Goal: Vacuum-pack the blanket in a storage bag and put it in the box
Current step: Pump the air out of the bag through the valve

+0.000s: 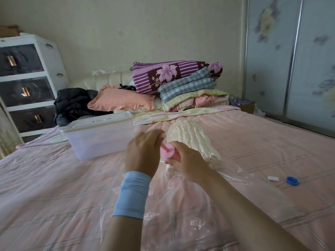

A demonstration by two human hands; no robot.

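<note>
We record, on the pink checked bed, left hand and right hand both curled round a pink pump over the clear storage bag holding the cream blanket, lidded box beside it, wardrobe beyond.

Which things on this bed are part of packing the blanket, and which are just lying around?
In use: pink pump; cream blanket; clear storage bag; lidded box; likely blue cap, white clip.
Lying about: folded quilts; peach pillow; black jacket; drawer unit.
</note>
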